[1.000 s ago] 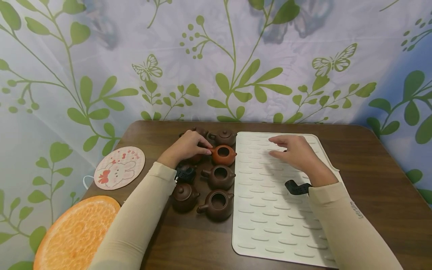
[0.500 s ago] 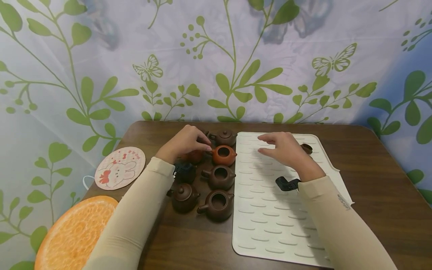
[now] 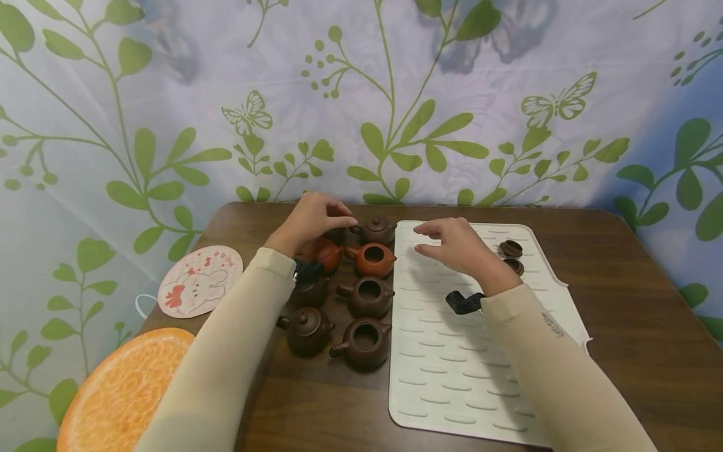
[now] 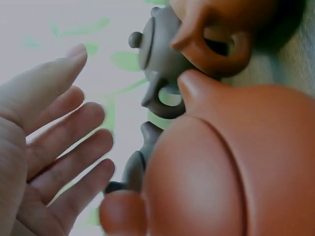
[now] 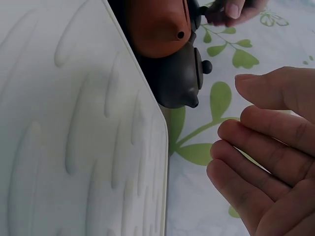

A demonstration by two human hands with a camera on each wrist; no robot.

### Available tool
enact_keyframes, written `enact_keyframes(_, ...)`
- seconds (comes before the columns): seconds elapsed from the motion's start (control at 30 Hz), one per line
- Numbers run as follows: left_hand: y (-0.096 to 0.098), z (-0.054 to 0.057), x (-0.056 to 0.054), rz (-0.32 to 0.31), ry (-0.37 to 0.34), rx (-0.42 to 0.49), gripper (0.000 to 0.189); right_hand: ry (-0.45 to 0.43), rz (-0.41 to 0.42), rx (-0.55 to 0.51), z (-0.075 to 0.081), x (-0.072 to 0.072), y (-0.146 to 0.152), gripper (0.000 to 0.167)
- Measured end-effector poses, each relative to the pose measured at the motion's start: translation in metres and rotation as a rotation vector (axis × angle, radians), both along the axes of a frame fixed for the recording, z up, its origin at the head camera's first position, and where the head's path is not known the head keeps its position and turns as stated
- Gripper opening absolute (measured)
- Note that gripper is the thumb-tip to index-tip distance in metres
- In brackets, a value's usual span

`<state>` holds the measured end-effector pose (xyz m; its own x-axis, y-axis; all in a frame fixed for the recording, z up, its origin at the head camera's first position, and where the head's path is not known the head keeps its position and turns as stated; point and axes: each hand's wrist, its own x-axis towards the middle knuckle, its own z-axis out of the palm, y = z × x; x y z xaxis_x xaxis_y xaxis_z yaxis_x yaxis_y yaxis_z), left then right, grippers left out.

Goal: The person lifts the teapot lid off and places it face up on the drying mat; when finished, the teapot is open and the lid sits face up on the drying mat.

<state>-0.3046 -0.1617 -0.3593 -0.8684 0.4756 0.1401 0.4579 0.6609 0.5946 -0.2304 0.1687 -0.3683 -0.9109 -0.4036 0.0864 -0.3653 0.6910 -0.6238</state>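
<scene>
Left hand (image 3: 312, 216) — spread, thumb apart from the fingers, holding nothing; near the handle (image 3: 355, 230) of the dark lidded teapot (image 3: 377, 234) at the back of the surface (image 3: 316, 395), contact uncertain. Right hand (image 3: 454, 246) — spread likewise, holding nothing, above the white mat (image 3: 415, 392). Handling note: best to steady that handle, then lift the lid straight up by its knob (image 5: 207, 67), clear of the open orange teapot (image 3: 381, 270) just in front. Pose: forearms reaching forward, fingertips facing inward. Two small brown lids (image 3: 511, 247): on the mat.
</scene>
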Motion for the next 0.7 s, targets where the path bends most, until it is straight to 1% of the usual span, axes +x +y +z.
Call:
enact_keyframes(0.07, 0.003, 0.0, -0.005, -0.014, 0.006, -0.014, 0.029, 0.002, 0.005, 0.0, -0.001, -0.003, -0.002, 0.042)
enact_keyframes(0.13, 0.006, 0.0, -0.011, -0.04, 0.019, -0.036, 0.034, 0.006, 0.016, 0.001, -0.002, -0.005, -0.005, 0.041)
enact_keyframes(0.23, 0.009, 0.001, -0.02, -0.083, 0.047, -0.091, 0.038, 0.017, 0.025, 0.005, -0.003, -0.01, -0.01, 0.039)
enact_keyframes(0.3, 0.011, 0.002, -0.025, -0.113, 0.049, -0.124, 0.039, 0.028, 0.026, 0.007, -0.004, -0.014, -0.012, 0.037)
enact_keyframes(0.4, 0.009, 0.004, -0.033, -0.126, 0.001, -0.163, 0.04, 0.037, 0.023, 0.011, -0.007, -0.02, -0.016, 0.035)
enact_keyframes(0.53, 0.005, 0.004, -0.042, -0.12, -0.071, -0.176, 0.04, 0.035, 0.02, 0.013, -0.014, -0.029, -0.021, 0.038)
enact_keyframes(0.7, 0.003, 0.002, -0.049, -0.15, -0.094, -0.187, 0.034, 0.031, 0.009, 0.005, -0.016, -0.036, -0.031, 0.041)
